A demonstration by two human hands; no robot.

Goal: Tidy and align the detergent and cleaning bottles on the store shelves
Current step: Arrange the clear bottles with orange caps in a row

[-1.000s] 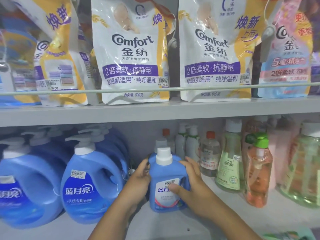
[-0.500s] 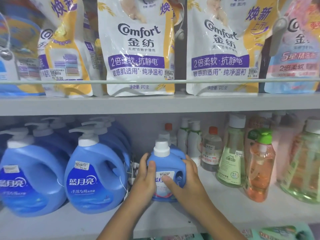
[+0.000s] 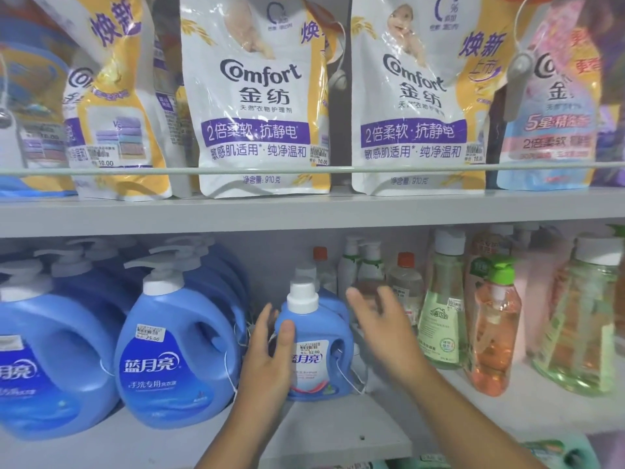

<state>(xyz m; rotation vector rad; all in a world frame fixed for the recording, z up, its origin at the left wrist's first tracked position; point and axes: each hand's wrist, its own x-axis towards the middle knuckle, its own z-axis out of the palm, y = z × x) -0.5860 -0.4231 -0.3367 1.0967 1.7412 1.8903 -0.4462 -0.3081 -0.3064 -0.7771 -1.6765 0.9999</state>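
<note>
Your left hand (image 3: 270,353) grips the small blue bottle (image 3: 316,346), thumb across its front; your right hand (image 3: 382,319) hangs just beside it, fingers spread and holding nothing. The bottle stands upright on the lower shelf (image 3: 338,431), label forward, between the big pump jugs (image 3: 176,350) and the clear bottles (image 3: 439,306). That one looks nearly placed. Left to do, by my reading: the bottles to the right sit at uneven depths, and the pouches (image 3: 260,96) above lean and overlap.

Left hand (image 3: 267,353) curled, thumb up; right hand (image 3: 385,330) open, fingers spread
</note>
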